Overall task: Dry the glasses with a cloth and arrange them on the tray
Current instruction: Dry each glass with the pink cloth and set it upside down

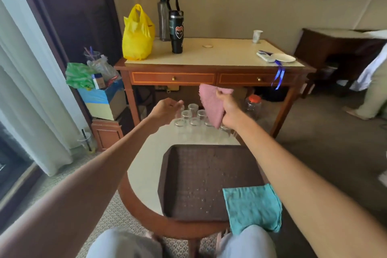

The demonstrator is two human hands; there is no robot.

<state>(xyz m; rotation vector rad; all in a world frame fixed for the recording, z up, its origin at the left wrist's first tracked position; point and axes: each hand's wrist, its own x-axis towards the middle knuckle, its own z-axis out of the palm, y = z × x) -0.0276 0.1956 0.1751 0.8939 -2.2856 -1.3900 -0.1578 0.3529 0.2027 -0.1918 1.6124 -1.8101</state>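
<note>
On the round table (144,165) the glasses (194,118) cluster at twelve o'clock of the tray (188,174), not yet on it, so the right hand (228,112) pinches the pink cloth (211,104) ready above them while the left hand (167,109), fingers loose and empty, reaches in from nine o'clock, seemingly for one.

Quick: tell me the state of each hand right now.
Left hand: open, holding nothing, near the glasses.
Right hand: closed, gripping the pink cloth.
</note>
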